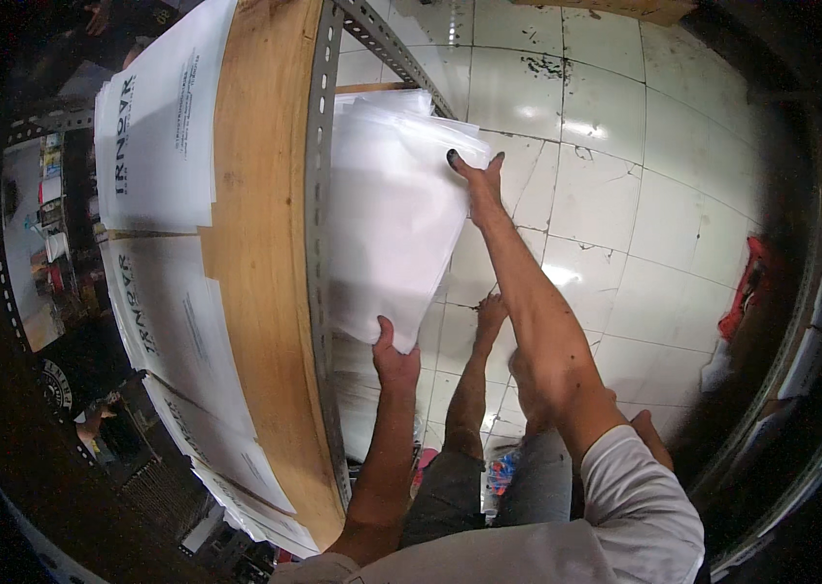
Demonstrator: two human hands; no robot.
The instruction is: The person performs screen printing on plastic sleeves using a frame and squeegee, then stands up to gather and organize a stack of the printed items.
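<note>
A stack of thin, glossy white plastic sheets (396,214) lies partly inside a lower level of the metal-framed shelf, its near side sticking out past the frame. My left hand (396,360) grips the lower corner of this stack, thumb on top and fingers hidden underneath. At the far right corner, my right hand (479,185) holds the edge with its thumb over the upper face; the other fingers are mostly beneath. The thumb tip looks dark. Whether the sheets are flat bags, I cannot tell.
On the wooden shelf board (265,195) above lie several piles of printed white plastic sheets (163,136). A perforated metal upright (321,195) stands just left of the stack. White floor tiles (606,195) spread to the right, with a red object (744,287) by the far side.
</note>
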